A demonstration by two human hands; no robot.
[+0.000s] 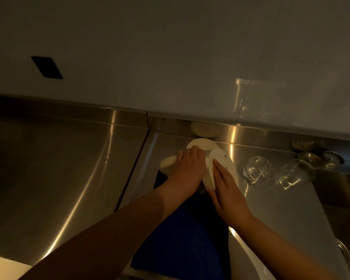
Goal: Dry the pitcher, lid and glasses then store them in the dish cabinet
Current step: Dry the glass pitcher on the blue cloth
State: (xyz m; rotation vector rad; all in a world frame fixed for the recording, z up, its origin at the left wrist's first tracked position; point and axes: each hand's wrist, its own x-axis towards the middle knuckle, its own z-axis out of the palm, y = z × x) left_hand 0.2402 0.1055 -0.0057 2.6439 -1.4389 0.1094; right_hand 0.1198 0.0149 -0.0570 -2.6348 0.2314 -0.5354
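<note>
On the steel tabletop [59, 158], close to the low back ledge, both hands work on a white pitcher [200, 146] that stands on the far end of a dark blue towel [182, 235]. Left hand [187, 170] is curled over the rim and near side of the pitcher, gripping it. Right hand [228, 190] lies with fingers straight and together, pressed flat against a white lid [220, 164] — the lid stands tilted on edge, touching the pitcher's right side. Whether the thumb closes around the lid I cannot tell. Just right of the lid lie two clear glasses [256, 169], side by side on the bare steel; farther right, by the ledge, more glassware [319, 157] sits dimly lit. Above the ledge rises a pale wall [170, 57] with a dark rectangular plate [47, 67].
</note>
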